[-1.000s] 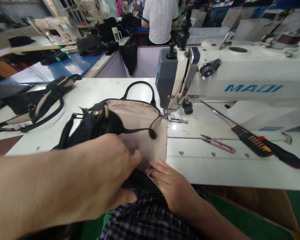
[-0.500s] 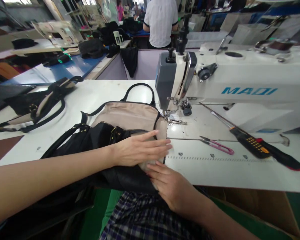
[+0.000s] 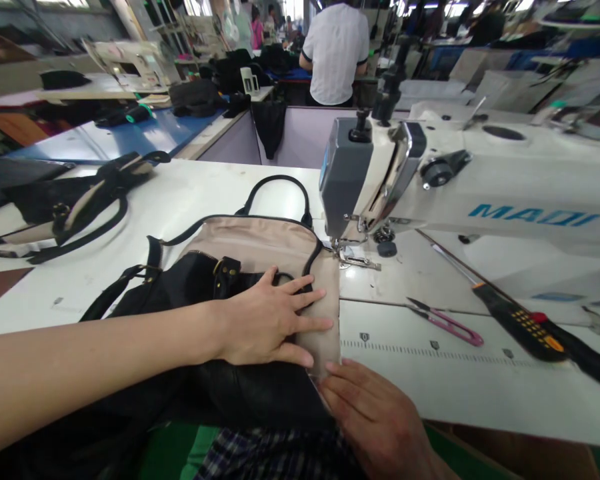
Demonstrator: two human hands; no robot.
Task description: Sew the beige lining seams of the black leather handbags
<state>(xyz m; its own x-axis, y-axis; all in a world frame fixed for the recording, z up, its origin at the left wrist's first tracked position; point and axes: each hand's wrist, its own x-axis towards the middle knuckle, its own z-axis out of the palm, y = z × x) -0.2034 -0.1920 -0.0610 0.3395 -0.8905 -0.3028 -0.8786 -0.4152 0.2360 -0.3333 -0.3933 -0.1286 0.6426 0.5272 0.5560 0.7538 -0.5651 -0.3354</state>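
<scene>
The left hand (image 3: 267,323) lies palm down on the bag (image 3: 195,280), its fingers (image 3: 310,325) spread flat across the beige panel (image 3: 260,243) and pointing right, toward the panel's free edge. That edge is the long line here: it runs from the presser foot (image 3: 349,259) of the sewing machine (image 3: 480,187) straight back toward the person, ending at a lower corner near the front of the tabletop (image 3: 455,393). The right hand (image 3: 375,417) sits at that near corner, back upward, fingers pressed together with the tips touching the panel's bottom edge. Whether they pinch the cloth or only rest on it I cannot tell, as the thumb is hidden. So the left hand is on the panel itself and nearer the needle, while the right hand is at the far end of the edge, closest to the body. The black body of the bag bunches to the left under the forearm, and its handle (image 3: 280,183) arches up behind the panel, just beside the machine head. Right of the edge lie pink snips (image 3: 450,325) and a screwdriver (image 3: 525,328), well apart from both hands. A second bag (image 3: 80,200) lies far left, and a person (image 3: 336,53) in a white shirt stands in the background.
</scene>
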